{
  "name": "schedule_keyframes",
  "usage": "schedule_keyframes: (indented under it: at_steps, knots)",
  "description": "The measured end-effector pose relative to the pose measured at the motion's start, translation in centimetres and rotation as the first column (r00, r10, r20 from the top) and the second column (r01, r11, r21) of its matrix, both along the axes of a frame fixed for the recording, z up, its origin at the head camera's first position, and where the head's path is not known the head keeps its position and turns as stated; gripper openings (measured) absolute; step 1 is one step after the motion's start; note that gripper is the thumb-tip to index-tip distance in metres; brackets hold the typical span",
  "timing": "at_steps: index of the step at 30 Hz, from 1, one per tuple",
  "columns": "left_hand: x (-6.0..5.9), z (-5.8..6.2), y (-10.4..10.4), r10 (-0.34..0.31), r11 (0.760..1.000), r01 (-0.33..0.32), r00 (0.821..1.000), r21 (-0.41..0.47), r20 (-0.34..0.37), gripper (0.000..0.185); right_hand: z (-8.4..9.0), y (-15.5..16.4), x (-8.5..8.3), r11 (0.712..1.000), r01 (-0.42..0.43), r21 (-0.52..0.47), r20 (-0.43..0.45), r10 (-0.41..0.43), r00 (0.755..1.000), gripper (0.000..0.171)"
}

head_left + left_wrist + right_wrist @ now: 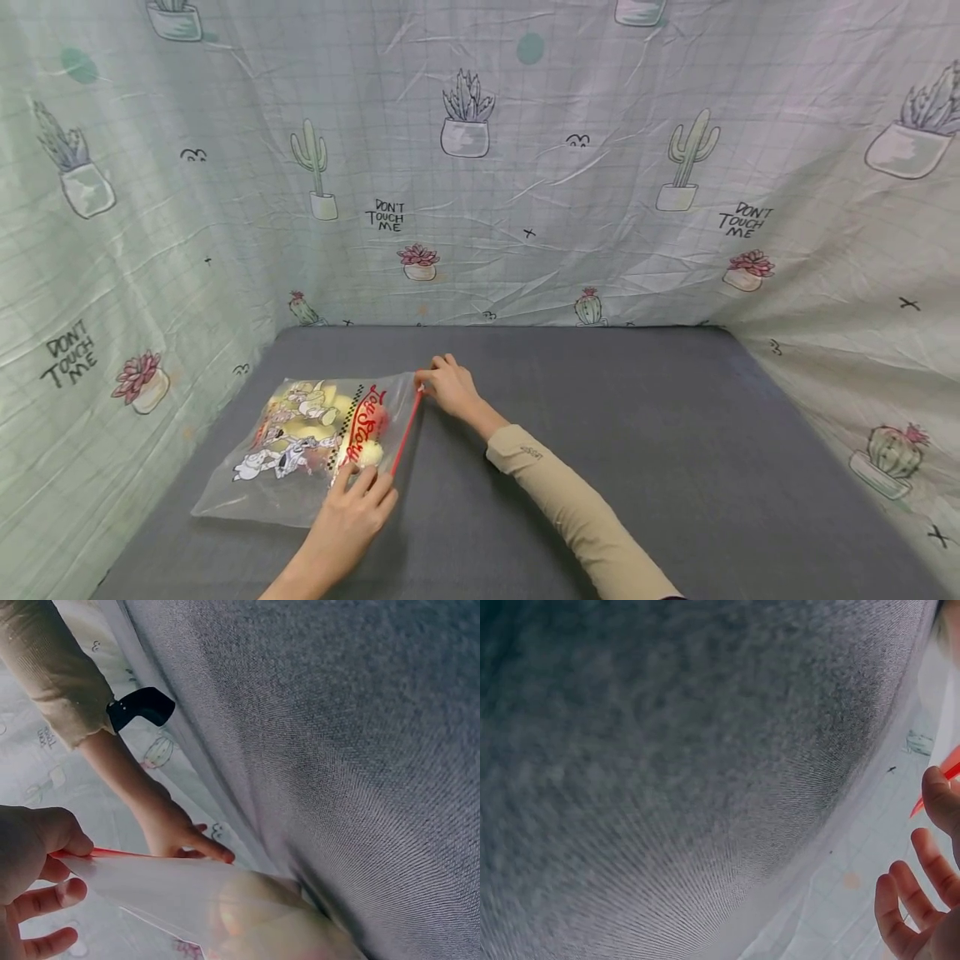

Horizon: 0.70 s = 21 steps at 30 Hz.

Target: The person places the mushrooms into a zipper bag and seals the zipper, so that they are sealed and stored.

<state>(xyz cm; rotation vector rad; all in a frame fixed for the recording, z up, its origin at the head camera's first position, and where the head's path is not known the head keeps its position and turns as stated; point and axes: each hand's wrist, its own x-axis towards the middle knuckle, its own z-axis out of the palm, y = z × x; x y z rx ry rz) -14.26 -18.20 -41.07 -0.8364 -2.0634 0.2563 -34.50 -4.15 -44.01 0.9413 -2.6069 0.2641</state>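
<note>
A clear zip bag [247, 492], printed with cartoon figures and red lettering, lies on the left part of the table with yellow and reddish round things inside. Its red zip strip [406, 433] runs along the right edge. My left hand [351, 510] pinches the near end of that strip between thumb and forefinger, the other fingers loosely bent in the left wrist view. At the far end, my right hand [452, 390] pinches the strip's corner. In the right wrist view, the thumb [939, 796] lies against the red strip while the remaining fingers curve away from it.
The bag rests on a dark grey cloth-covered table [637, 433]. A pale curtain [555, 200] printed with potted cacti stands around the back and both sides. A black band [142, 707] sits on the right sleeve.
</note>
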Motion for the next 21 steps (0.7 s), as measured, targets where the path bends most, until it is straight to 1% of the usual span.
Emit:
schedule_keyframes:
  at_steps: [1,5,6,9,13,16,21]
  knots:
    - [0.0,0.1,0.0,-0.008,1.000,0.008,1.000,0.007,-0.001,0.017,0.0,-0.1,0.0,1.000,0.003,-0.002,0.004,-0.003,1.000,0.010]
    - [0.2,0.3,0.0,-0.001,1.000,0.001,1.000,0.002,-0.006,0.018,-0.1,-0.2,-0.1,1.000,0.019,-0.004,-0.005,-0.019,1.000,0.010]
    - [0.2,0.3,0.1,-0.012,1.000,0.012,1.000,0.013,-0.004,0.018,-0.2,-0.2,-0.2,1.000,0.022,-0.003,-0.006,-0.022,1.000,0.010]
    - [0.3,0.5,0.0,-0.018,1.000,0.018,1.000,0.024,0.006,0.017,-0.3,-0.2,-0.3,1.000,0.030,0.002,-0.017,-0.030,0.999,0.009]
    - [0.5,0.8,-0.4,-0.013,0.999,0.012,1.000,0.030,0.011,0.017,-0.3,-0.1,-0.6,0.999,0.035,0.003,-0.028,-0.035,0.999,0.010]
    - [0.6,1.2,-0.5,-0.017,0.999,0.016,1.000,0.044,0.014,0.016,-0.4,-0.1,-0.8,0.999,0.041,0.004,-0.024,-0.041,0.999,0.011]
    - [0.8,1.6,-0.5,-0.020,0.999,0.019,1.000,0.038,0.011,0.017,-0.4,-0.1,-1.1,0.998,0.058,0.020,0.006,-0.058,0.998,0.013]
